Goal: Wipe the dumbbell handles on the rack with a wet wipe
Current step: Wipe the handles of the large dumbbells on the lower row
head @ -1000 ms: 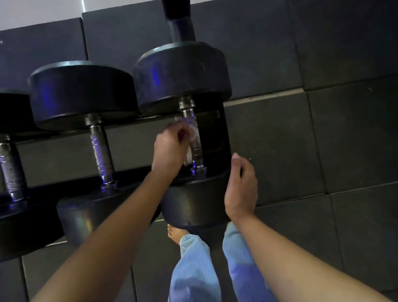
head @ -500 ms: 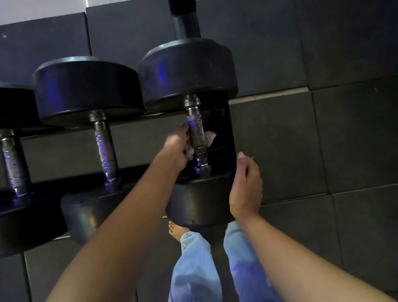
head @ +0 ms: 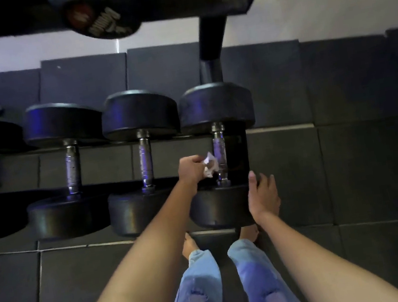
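1. Head view: left hand (head: 190, 169), its grip pinching one crumpled wet wipe (head: 209, 166) just left of the handle (head: 219, 147) of the rightmost dumbbell (head: 214, 107).
2. Right hand (head: 262, 195), fingers straight, rests on that dumbbell's near head (head: 217, 210).
3. Four dumbbells line the lower row of the rack (head: 211, 32).
4. Half a second ago the wipe wrapped behind the handle; now it shows only on its left.

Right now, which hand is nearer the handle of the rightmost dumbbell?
Left. The left hand pinches the wet wipe just left of the handle, at its lower half. The right hand rests lower down, against the dumbbell's near head, right of the handle.
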